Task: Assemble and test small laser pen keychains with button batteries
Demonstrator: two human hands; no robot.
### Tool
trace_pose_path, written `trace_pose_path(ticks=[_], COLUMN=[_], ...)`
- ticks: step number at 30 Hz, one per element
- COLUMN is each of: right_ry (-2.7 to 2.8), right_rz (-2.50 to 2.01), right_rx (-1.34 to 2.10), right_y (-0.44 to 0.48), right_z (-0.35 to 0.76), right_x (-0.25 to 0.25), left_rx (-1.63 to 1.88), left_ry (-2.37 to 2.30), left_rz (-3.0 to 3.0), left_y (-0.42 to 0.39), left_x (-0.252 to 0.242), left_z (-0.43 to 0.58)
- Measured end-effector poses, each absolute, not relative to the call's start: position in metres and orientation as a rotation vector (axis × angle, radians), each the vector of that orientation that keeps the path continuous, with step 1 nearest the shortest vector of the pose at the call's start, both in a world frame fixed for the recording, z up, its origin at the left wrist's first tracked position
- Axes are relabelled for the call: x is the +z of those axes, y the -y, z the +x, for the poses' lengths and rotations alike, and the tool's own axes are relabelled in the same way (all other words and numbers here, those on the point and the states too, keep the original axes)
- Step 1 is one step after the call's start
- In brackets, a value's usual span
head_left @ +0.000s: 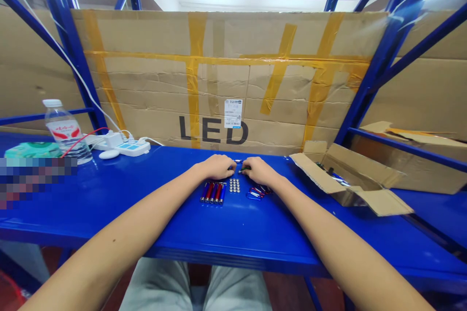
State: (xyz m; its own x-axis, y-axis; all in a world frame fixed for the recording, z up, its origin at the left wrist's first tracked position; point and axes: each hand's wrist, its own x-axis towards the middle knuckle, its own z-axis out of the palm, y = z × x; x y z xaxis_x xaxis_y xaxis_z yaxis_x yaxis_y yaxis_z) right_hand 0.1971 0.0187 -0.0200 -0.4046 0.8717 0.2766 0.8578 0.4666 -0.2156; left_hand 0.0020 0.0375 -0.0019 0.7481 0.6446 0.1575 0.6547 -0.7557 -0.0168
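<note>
My left hand (219, 166) rests low over the blue table with its fingers curled in. What it holds, if anything, is hidden. Facing it, my right hand (260, 171) is closed in a pinch, and a small dark greenish piece (243, 169) shows at its fingertips. Between the hands, a small silver and blue piece (238, 161) lies just beyond the fingers. Nearer me, several red and blue metal tubes, like small flashlights (212, 193), lie side by side. Silver button cells (234, 185) are set out in rows beside them. Several red and blue carabiners (256, 192) lie below my right wrist.
To the right stands an open cardboard box (350, 175) with small parts inside. A water bottle (65, 131), a green packet (32, 149) and a power strip (131, 147) with cables are at left. A large cardboard sheet (156, 92) closes the back between blue rack posts (78, 58).
</note>
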Motion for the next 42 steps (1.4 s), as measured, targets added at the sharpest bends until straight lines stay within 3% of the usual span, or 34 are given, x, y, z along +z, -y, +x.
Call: trace_pose_path(ticks=[11,23,42], right_ry=[2.298,2.256,2.26], right_rz=[-1.459,-1.204,-1.271], right_rx=[0.177,0.343,0.373], right_y=[-0.019,-0.01,0.002], right_z=[0.203,0.192,0.191], right_x=[-0.02,-0.017,-0.007], left_rx=[-0.093,-0.466,-0.462], left_ry=[1.067,1.335,1.401], left_rz=[-2.877,-3.082,-3.243], left_y=[-0.04,-0.053,-0.046], left_x=[0.004,-0.005,-0.005], left_z=[0.002,-0.012,0.0])
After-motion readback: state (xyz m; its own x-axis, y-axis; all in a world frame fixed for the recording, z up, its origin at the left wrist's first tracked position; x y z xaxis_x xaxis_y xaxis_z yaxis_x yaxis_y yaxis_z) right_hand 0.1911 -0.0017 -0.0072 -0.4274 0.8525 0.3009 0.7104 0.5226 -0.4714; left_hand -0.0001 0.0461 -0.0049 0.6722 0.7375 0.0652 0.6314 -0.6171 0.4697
